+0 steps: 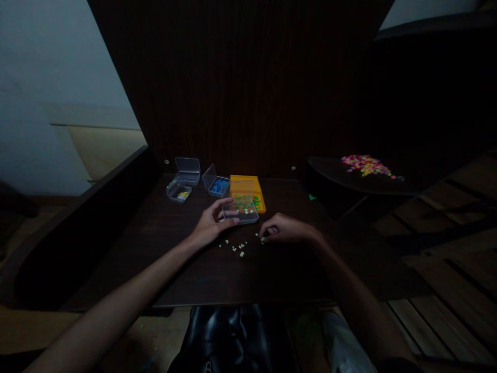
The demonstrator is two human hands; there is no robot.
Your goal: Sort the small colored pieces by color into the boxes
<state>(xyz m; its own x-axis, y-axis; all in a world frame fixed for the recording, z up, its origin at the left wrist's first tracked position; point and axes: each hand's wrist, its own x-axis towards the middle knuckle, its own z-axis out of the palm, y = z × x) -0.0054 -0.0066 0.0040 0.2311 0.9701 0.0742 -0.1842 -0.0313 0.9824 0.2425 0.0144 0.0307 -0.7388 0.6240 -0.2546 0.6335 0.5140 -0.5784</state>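
Observation:
My left hand [213, 223] grips the left side of a clear plastic box [248, 218], its thumb at the front and its lid raised. A few pale pieces [248, 211] lie in the box. To its right, my right hand [281, 228] is low over the dark tabletop, fingers curled down and pinched at small pale pieces [263, 240]. Whether a piece is between the fingertips is too small and dark to make out. Several more pale pieces [234, 248] are scattered on the table in front of the box.
Behind the held box stands an open orange box [261, 194] with green pieces. Further left are a clear box of blue pieces [218, 186] and a clear box of yellow pieces [182, 195]. An empty-looking clear box [188, 173] is behind. Colourful beads [367, 165] heap on the right shelf.

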